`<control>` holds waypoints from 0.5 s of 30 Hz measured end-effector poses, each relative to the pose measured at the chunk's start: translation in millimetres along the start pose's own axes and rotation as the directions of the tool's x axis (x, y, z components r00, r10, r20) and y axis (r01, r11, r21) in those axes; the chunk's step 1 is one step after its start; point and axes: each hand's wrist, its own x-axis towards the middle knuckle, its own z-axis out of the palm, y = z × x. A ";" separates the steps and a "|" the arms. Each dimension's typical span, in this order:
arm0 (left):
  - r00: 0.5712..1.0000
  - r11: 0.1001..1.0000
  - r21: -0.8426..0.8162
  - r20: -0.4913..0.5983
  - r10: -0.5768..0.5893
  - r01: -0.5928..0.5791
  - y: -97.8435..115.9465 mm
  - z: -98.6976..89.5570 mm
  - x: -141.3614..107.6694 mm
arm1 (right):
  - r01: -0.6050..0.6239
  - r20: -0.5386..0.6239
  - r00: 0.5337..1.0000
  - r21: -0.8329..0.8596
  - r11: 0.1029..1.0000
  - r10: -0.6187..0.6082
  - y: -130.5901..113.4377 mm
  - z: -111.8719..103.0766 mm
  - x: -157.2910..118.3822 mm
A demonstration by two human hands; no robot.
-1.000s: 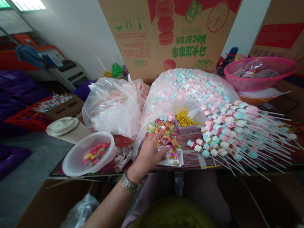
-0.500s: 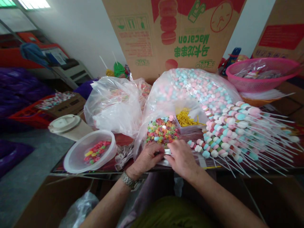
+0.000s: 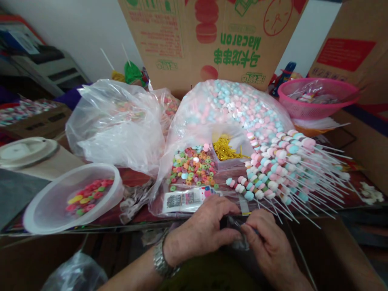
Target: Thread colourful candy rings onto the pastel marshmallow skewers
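Note:
Below the table edge, my right hand [image 3: 269, 240] pinches a small clear plastic bag [image 3: 241, 241] between thumb and fingers. On the bag's other side is my left hand [image 3: 203, 226], a metal watch on its wrist; its fingers curl around the bag and the thumb touches it. A flat white printed packet [image 3: 183, 201] lies just beyond my left hand. Behind it are colourful ring-shaped pieces [image 3: 197, 165] and a tray of gold twist ties [image 3: 226, 148]. Skewers of pastel marshmallows [image 3: 273, 173] are piled to the right.
A big clear bag of marshmallows [image 3: 242, 103] stands at the back before a cardboard box [image 3: 230, 76]. At left are a plastic tub [image 3: 39, 214] with coloured rings, a lidded pail [image 3: 60, 163] and a crumpled clear bag [image 3: 118, 137]. A pink basket [image 3: 315, 105] sits back right.
Both hands have moved from over the table toward me and to the right, below the edge. The white packet is now in plain view on the table. The view has shifted rightward.

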 end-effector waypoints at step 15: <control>0.950 0.998 0.056 -0.310 -0.024 0.043 -28.9 12.1 -4.8 | -0.320 -0.147 0.947 -0.402 0.858 0.285 44.4 15.8 5.4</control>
